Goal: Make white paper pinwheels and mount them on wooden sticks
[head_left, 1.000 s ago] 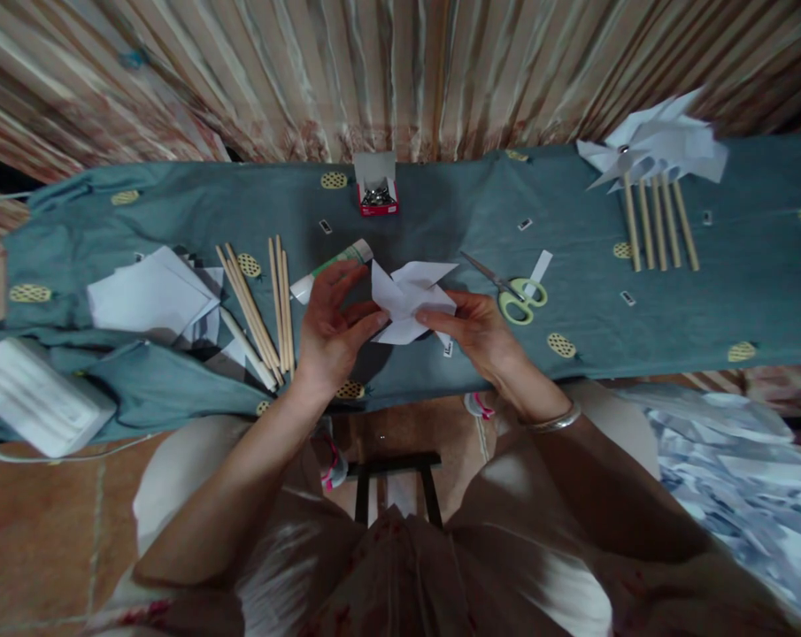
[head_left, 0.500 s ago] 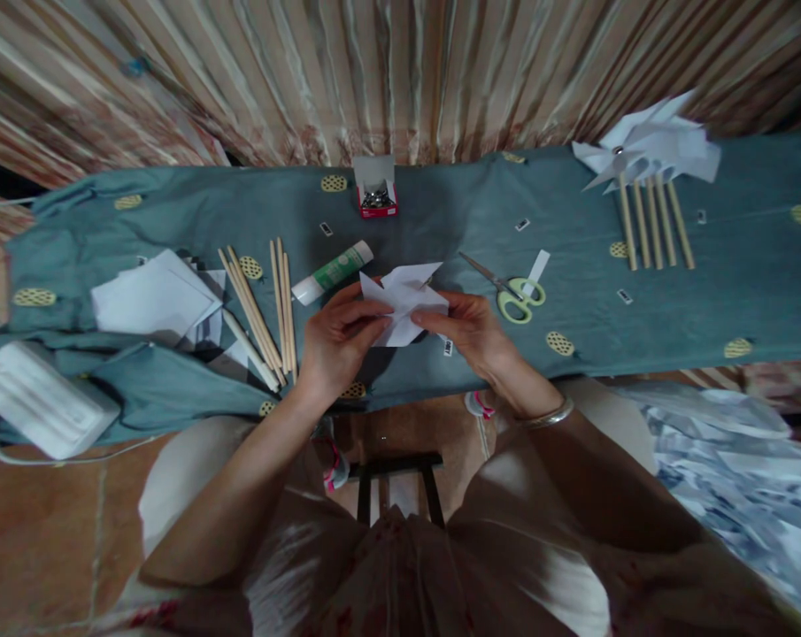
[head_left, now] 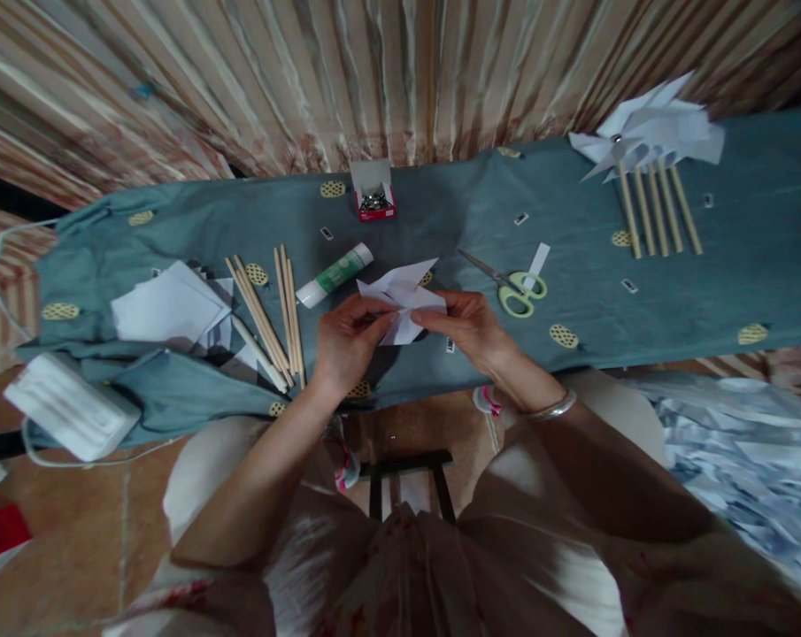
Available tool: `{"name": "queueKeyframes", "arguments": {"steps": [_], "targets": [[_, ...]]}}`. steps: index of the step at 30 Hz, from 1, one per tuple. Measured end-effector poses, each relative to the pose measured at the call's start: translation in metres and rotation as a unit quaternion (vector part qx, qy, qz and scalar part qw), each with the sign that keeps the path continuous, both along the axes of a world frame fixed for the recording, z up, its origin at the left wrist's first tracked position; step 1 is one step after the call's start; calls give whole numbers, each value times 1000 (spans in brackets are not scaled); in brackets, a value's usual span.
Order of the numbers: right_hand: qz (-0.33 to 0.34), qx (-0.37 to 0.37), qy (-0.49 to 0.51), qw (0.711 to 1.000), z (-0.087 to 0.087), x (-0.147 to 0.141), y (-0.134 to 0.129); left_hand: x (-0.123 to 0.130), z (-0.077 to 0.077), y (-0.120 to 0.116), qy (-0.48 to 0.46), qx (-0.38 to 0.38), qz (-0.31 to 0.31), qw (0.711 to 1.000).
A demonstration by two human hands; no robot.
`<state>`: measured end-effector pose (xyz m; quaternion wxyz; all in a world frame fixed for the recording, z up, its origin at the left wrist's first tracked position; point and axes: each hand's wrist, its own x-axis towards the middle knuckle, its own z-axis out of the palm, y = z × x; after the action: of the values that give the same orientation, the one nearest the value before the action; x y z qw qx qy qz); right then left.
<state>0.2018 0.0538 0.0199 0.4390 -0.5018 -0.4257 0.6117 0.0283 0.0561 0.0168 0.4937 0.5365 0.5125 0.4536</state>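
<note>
A white paper pinwheel (head_left: pixel 404 287) with pointed blades is held between my two hands, above the front part of the table. My left hand (head_left: pixel 353 341) pinches its left side, thumb near the middle. On the right side, my right hand (head_left: pixel 470 327) grips the paper with thumb and fingers. Just left of the pinwheel lies a green and white glue stick (head_left: pixel 335 275). To the right of my right hand are scissors (head_left: pixel 516 292) with light green handles, resting partly on a small white paper strip (head_left: pixel 539 262).
Wooden sticks (head_left: pixel 260 310) and stacked white paper (head_left: pixel 167 305) lie at left, near a white box-like object (head_left: pixel 72 407) with a cord. An opened box of metal pins (head_left: pixel 374 202) stands at the back. Finished pinwheels (head_left: pixel 658 133) on sticks lie far right on the teal tablecloth (head_left: pixel 692 310).
My left hand has shifted slightly right and its fingers have moved on the paper pinwheel. Both hands still hold it. The camera view has tilted and shifted a little.
</note>
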Motion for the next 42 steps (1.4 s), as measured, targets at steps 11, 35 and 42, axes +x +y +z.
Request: {"name": "queueKeyframes", "arguments": {"steps": [11,35,42], "targets": [[17,-31,44,998,-5,1,0,3,5,-1,-13,-34,2,999],[-71,-34,44,996,-2,-6,3,3,4,-4,-73,9,18,997],[-67,-15,29,997,2,-9,2,7,2,-5,-139,-100,9,985]]}}
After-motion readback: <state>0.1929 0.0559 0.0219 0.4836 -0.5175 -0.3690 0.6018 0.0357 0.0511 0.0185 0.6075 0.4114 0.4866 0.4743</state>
